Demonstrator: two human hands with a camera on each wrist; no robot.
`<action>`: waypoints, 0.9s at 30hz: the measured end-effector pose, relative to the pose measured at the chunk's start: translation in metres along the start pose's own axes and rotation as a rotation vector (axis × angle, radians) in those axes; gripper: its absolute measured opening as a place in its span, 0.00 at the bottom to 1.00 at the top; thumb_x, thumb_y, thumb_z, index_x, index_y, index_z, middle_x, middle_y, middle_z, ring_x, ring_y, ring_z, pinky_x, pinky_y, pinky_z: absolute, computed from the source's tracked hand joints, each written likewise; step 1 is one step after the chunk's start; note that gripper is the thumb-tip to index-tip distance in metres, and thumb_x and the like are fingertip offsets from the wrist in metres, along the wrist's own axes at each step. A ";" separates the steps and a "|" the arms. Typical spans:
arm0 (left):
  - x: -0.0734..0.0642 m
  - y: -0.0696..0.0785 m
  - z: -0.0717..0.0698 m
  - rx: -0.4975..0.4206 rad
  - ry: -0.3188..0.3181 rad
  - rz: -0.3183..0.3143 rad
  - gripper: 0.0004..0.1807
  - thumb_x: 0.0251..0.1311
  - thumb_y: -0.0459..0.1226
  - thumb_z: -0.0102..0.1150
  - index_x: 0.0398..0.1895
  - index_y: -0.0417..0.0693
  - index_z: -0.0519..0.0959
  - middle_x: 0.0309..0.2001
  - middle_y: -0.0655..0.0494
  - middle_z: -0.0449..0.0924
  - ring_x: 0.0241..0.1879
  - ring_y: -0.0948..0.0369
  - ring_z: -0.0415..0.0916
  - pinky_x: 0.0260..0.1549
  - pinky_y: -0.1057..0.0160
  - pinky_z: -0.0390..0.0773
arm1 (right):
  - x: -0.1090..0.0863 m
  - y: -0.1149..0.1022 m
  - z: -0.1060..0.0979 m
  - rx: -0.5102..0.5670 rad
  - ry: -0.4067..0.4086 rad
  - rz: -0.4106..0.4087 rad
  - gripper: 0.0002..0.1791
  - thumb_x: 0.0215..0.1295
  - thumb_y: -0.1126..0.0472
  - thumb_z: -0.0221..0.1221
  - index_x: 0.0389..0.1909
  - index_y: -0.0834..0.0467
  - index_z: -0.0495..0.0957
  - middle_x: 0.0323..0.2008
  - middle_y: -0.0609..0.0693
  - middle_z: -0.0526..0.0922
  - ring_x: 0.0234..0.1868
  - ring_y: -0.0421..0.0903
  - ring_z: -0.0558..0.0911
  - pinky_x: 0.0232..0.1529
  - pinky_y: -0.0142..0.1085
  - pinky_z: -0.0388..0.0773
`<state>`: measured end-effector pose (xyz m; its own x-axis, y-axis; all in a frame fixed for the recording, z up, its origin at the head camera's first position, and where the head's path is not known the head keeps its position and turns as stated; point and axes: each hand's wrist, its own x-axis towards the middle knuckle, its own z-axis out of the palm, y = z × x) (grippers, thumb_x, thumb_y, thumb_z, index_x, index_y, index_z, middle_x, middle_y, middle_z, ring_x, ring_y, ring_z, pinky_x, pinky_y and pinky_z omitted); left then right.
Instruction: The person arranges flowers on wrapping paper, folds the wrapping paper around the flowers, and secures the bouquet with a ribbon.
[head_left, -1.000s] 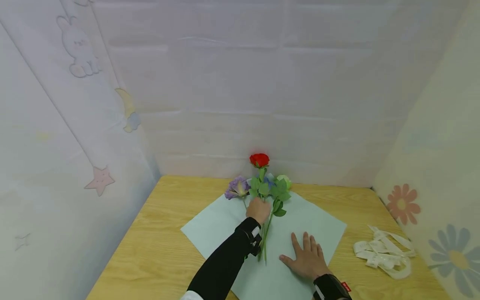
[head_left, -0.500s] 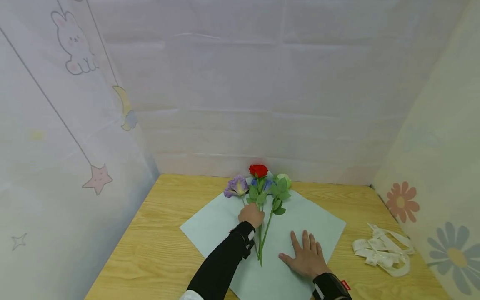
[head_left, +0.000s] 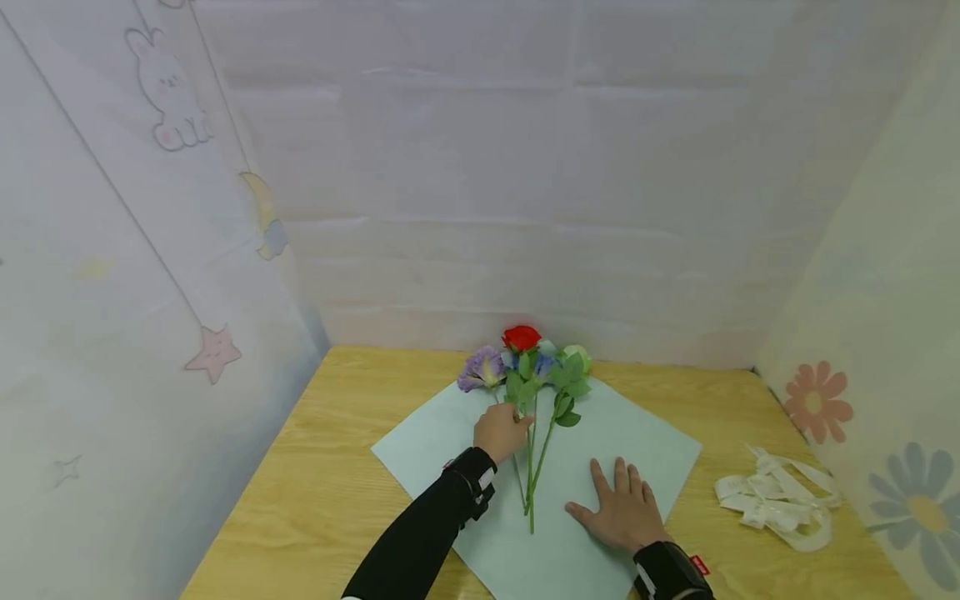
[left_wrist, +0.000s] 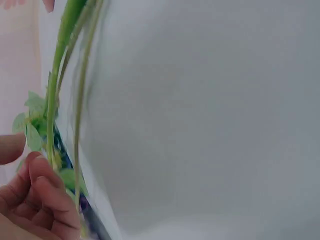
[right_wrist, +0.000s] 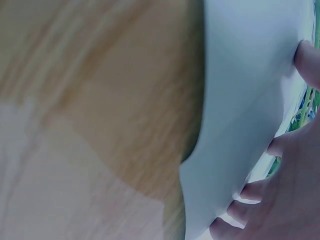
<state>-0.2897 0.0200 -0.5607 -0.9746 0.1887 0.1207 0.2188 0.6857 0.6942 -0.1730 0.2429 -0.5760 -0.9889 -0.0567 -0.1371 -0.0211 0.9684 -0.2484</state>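
In the head view a red rose (head_left: 521,337) lies among several long-stemmed flowers on a pale blue-green wrapping sheet (head_left: 427,442). A purple flower (head_left: 482,369) is at its left, a pale green bloom (head_left: 577,357) at its right, with blue petals between. Beside the rose's green stem (left_wrist: 52,100) is my left hand (head_left: 501,433). The left wrist view shows its fingers loosely curled, the thumb (left_wrist: 11,148) apart from them and nothing visible between. My right hand (head_left: 622,510) rests on the sheet with fingers spread, right of the stem ends.
A loose heap of white ribbon (head_left: 780,500) lies on the wooden table (head_left: 300,492) to the right of the sheet. Printed cloth walls (head_left: 450,167) stand behind and at both sides of the table. The sheet's edge (right_wrist: 197,145) lifts slightly in the right wrist view.
My left hand has drawn back toward me and left. The rose has come down lower among the other flowers, its stem reaching nearer to me. The right hand has stayed on the sheet.
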 end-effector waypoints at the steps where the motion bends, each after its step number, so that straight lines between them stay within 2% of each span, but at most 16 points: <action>1: -0.002 -0.005 -0.007 0.009 -0.022 0.023 0.21 0.69 0.46 0.64 0.19 0.52 0.71 0.17 0.60 0.65 0.16 0.62 0.63 0.16 0.63 0.60 | 0.000 0.000 -0.001 0.002 -0.001 0.001 0.56 0.63 0.24 0.53 0.76 0.64 0.61 0.72 0.81 0.52 0.72 0.81 0.51 0.66 0.73 0.51; 4: -0.010 -0.023 -0.028 0.044 -0.123 0.076 0.14 0.68 0.47 0.65 0.33 0.47 0.76 0.27 0.58 0.71 0.25 0.61 0.69 0.25 0.62 0.68 | 0.001 0.000 -0.003 0.011 -0.014 0.008 0.57 0.63 0.22 0.52 0.77 0.64 0.60 0.72 0.81 0.50 0.72 0.81 0.49 0.66 0.73 0.49; 6: -0.020 -0.036 -0.041 0.096 -0.191 0.104 0.19 0.65 0.51 0.67 0.41 0.46 0.77 0.35 0.55 0.73 0.33 0.58 0.72 0.34 0.58 0.72 | 0.000 -0.002 -0.005 0.013 -0.027 0.010 0.58 0.62 0.22 0.52 0.77 0.64 0.59 0.72 0.82 0.50 0.72 0.81 0.49 0.66 0.73 0.49; 8: -0.034 -0.046 -0.052 0.161 -0.263 0.120 0.29 0.62 0.57 0.68 0.54 0.45 0.77 0.47 0.49 0.75 0.46 0.51 0.74 0.46 0.51 0.75 | 0.000 -0.002 -0.004 0.008 -0.025 0.004 0.58 0.62 0.22 0.52 0.77 0.64 0.60 0.72 0.82 0.51 0.72 0.81 0.50 0.66 0.73 0.50; 9: -0.042 -0.051 -0.055 0.210 -0.291 0.127 0.36 0.60 0.61 0.67 0.61 0.47 0.75 0.55 0.46 0.74 0.54 0.48 0.73 0.53 0.47 0.73 | -0.001 -0.003 -0.004 0.006 -0.026 0.003 0.58 0.62 0.22 0.51 0.77 0.64 0.60 0.72 0.82 0.51 0.72 0.81 0.50 0.66 0.73 0.50; 11: -0.057 -0.057 -0.063 0.309 -0.350 0.132 0.48 0.55 0.67 0.65 0.74 0.52 0.68 0.70 0.42 0.65 0.69 0.42 0.62 0.65 0.39 0.63 | -0.002 -0.003 -0.004 -0.001 -0.024 0.000 0.58 0.63 0.22 0.51 0.77 0.65 0.60 0.72 0.82 0.51 0.72 0.81 0.50 0.66 0.72 0.51; 13: -0.067 -0.061 -0.067 0.387 -0.395 0.139 0.57 0.52 0.72 0.63 0.80 0.54 0.59 0.78 0.41 0.52 0.77 0.42 0.50 0.71 0.36 0.52 | -0.002 -0.003 -0.004 -0.008 -0.018 -0.001 0.58 0.63 0.22 0.51 0.76 0.65 0.60 0.72 0.82 0.51 0.72 0.81 0.51 0.66 0.73 0.51; 16: -0.074 -0.061 -0.071 0.455 -0.435 0.146 0.62 0.49 0.73 0.63 0.82 0.54 0.53 0.81 0.41 0.43 0.80 0.43 0.40 0.73 0.37 0.42 | -0.003 -0.001 -0.005 -0.014 -0.007 0.001 0.58 0.63 0.22 0.50 0.76 0.65 0.60 0.72 0.81 0.51 0.72 0.81 0.51 0.66 0.73 0.51; 21: -0.077 -0.059 -0.075 0.485 -0.469 0.120 0.65 0.47 0.74 0.63 0.83 0.55 0.50 0.82 0.43 0.40 0.80 0.45 0.37 0.74 0.37 0.40 | -0.005 -0.001 -0.005 0.004 -0.001 -0.006 0.58 0.63 0.21 0.50 0.77 0.64 0.60 0.72 0.81 0.51 0.72 0.81 0.51 0.66 0.73 0.51; 25: -0.080 -0.058 -0.073 0.487 -0.447 0.072 0.66 0.44 0.76 0.64 0.83 0.56 0.51 0.82 0.43 0.40 0.80 0.43 0.38 0.73 0.35 0.41 | -0.008 -0.003 -0.003 0.008 0.031 -0.031 0.57 0.63 0.22 0.51 0.76 0.64 0.61 0.73 0.80 0.52 0.72 0.80 0.52 0.65 0.72 0.53; 27: -0.082 -0.056 -0.071 0.484 -0.420 0.071 0.64 0.44 0.75 0.65 0.82 0.57 0.54 0.82 0.42 0.42 0.80 0.42 0.39 0.72 0.34 0.43 | -0.009 -0.003 -0.001 -0.001 0.069 -0.048 0.55 0.63 0.23 0.52 0.76 0.63 0.62 0.73 0.78 0.53 0.72 0.79 0.54 0.65 0.72 0.55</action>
<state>-0.2256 -0.0844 -0.5590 -0.8767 0.4370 -0.2012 0.3745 0.8824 0.2847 -0.1639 0.2411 -0.5729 -0.9945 -0.0866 -0.0588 -0.0691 0.9653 -0.2520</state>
